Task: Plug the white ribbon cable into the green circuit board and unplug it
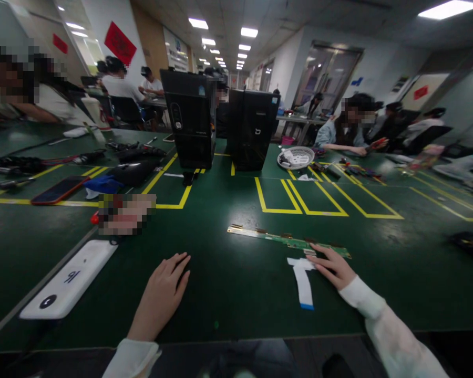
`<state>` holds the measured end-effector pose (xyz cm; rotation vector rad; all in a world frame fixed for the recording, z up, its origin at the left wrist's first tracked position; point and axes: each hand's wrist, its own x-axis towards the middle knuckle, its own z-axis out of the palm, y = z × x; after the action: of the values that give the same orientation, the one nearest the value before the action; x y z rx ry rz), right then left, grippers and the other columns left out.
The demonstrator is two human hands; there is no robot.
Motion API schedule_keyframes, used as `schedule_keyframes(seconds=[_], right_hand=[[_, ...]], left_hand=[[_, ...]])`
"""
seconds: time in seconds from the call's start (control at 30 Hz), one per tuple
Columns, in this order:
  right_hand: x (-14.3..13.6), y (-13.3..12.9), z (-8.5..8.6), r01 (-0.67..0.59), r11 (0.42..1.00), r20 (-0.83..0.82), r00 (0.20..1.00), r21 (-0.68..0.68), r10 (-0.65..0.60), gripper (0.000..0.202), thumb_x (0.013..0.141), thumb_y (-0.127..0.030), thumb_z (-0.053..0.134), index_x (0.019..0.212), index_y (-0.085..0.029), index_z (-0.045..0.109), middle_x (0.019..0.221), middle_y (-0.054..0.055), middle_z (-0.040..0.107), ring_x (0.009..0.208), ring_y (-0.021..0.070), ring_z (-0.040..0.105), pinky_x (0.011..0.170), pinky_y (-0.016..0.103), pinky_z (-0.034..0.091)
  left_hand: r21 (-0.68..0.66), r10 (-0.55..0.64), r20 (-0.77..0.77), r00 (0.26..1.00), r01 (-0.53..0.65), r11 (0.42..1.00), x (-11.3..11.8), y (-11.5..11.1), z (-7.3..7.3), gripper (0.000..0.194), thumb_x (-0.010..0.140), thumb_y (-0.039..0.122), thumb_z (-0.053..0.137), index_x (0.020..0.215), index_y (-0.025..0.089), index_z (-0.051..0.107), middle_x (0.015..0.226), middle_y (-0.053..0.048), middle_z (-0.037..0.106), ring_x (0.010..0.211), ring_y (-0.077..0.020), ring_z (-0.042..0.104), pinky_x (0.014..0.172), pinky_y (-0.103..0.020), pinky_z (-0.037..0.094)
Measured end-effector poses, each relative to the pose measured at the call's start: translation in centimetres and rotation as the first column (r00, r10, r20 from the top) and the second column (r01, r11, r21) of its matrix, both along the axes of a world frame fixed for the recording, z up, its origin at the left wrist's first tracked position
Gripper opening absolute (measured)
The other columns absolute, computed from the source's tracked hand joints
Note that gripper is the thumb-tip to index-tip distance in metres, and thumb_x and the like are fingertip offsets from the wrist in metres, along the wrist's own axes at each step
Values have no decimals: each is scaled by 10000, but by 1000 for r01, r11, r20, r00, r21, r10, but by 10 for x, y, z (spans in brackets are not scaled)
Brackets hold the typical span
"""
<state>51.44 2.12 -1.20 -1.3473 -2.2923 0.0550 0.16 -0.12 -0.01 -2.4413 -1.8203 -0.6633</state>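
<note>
A long, narrow green circuit board [276, 239] lies slantwise on the dark green table. Just below its right part is a white flat ribbon cable [302, 283] with a blue end, bent near its top. My right hand [333, 266] rests at the board's right part, its fingers apart and the fingertips touching the board and the cable's upper end; nothing is gripped. Flat on the table to the left, my left hand [161, 294] has its fingers stretched forward and holds nothing.
A white power bank-like box [71, 281] lies at left, near a phone [59, 190] and cables. Two black computer towers [189, 121] [252, 128] stand at the back. A white basket [295, 157] sits right of them. Other people sit around.
</note>
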Motion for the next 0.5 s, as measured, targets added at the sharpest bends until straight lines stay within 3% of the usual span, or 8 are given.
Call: schedule_keyframes(seconds=[0.23, 0.4, 0.5], right_hand=[[117, -27, -2, 318, 945, 6, 948, -73, -318, 665, 848, -711, 340, 1045, -218, 740, 1278, 164, 591, 1184, 337, 550, 983, 542, 430], [155, -45, 11, 492, 857, -27, 865, -153, -502, 806, 723, -858, 322, 890, -211, 772, 1204, 235, 610, 1148, 377, 566, 960, 504, 444], [171, -55, 10, 545, 823, -74, 825, -159, -561, 816, 656, -904, 343, 820, -227, 767, 1155, 244, 624, 1158, 383, 555, 963, 504, 438]], left_hand=[[2, -4, 3, 1000, 4, 1000, -1, 2, -1, 444, 936, 397, 361, 1273, 188, 560, 1311, -126, 581, 1211, -290, 540, 1045, -512, 400], [-20, -3, -25, 1000, 3, 1000, -3, 2, -3, 476, 942, 414, 352, 1304, 166, 538, 1330, -132, 564, 1219, -285, 531, 1061, -505, 386], [-12, -4, -31, 999, 4, 1000, -3, 2, -4, 479, 946, 413, 349, 1307, 162, 536, 1332, -131, 561, 1226, -285, 525, 1069, -501, 379]])
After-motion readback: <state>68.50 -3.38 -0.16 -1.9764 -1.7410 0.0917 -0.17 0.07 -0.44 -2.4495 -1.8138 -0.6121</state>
